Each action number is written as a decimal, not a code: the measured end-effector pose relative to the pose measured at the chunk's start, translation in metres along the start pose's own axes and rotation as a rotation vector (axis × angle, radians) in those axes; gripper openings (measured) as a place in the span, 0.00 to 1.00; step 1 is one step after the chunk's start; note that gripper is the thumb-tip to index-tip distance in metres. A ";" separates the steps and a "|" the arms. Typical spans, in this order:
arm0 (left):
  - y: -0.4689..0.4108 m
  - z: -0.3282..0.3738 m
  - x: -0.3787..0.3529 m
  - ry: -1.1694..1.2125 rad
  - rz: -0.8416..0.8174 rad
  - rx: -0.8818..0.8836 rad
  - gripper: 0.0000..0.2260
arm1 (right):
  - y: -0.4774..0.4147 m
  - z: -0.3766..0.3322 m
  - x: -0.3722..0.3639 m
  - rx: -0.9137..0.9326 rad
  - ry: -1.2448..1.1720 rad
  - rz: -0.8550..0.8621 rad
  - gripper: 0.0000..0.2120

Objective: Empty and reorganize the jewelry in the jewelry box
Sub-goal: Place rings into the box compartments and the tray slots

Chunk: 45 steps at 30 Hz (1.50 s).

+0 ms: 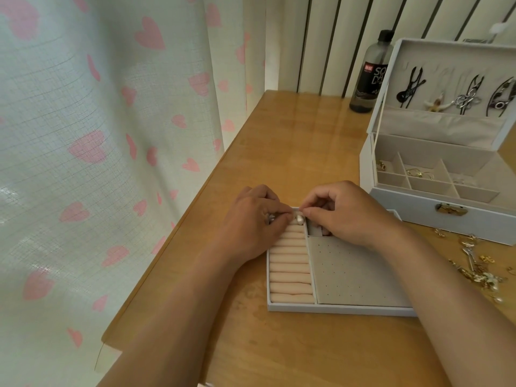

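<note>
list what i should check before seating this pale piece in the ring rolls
1. Tray flat on the table: ok.
2. Pale piece at the far end of the ring rolls: ok.
3. Grip of left hand and right hand on it: cannot tell, fingertips hide it.
4. Nearer rolls free: ok.
5. Loose jewelry pile apart from the right forearm: ok.
6. Jewelry box lid open: ok.
</note>
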<state>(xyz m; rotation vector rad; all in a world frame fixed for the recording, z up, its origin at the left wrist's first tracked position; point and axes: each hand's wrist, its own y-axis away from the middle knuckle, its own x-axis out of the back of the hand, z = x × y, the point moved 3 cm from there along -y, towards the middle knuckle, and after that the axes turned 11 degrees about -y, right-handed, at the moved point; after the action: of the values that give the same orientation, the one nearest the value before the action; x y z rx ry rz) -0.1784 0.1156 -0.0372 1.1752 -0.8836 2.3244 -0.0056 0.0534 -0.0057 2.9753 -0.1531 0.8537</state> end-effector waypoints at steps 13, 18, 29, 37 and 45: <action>0.000 -0.002 0.000 0.013 0.003 0.020 0.07 | -0.001 -0.001 -0.012 -0.009 0.097 0.030 0.05; 0.001 -0.002 0.000 0.024 0.006 0.023 0.07 | -0.002 0.000 -0.007 -0.028 0.037 0.008 0.05; 0.000 -0.004 -0.002 0.032 0.010 0.018 0.06 | -0.004 0.004 -0.006 -0.010 0.012 0.007 0.03; 0.000 -0.004 -0.002 0.039 0.017 0.019 0.06 | -0.003 0.001 -0.009 0.003 0.013 -0.027 0.03; 0.000 -0.003 -0.001 0.039 0.004 0.024 0.07 | -0.003 0.001 -0.009 -0.008 0.035 -0.004 0.04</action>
<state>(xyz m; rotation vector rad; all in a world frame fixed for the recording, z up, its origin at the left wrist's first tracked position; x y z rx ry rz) -0.1796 0.1177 -0.0400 1.1341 -0.8472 2.3593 -0.0124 0.0570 -0.0116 2.9500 -0.1491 0.9020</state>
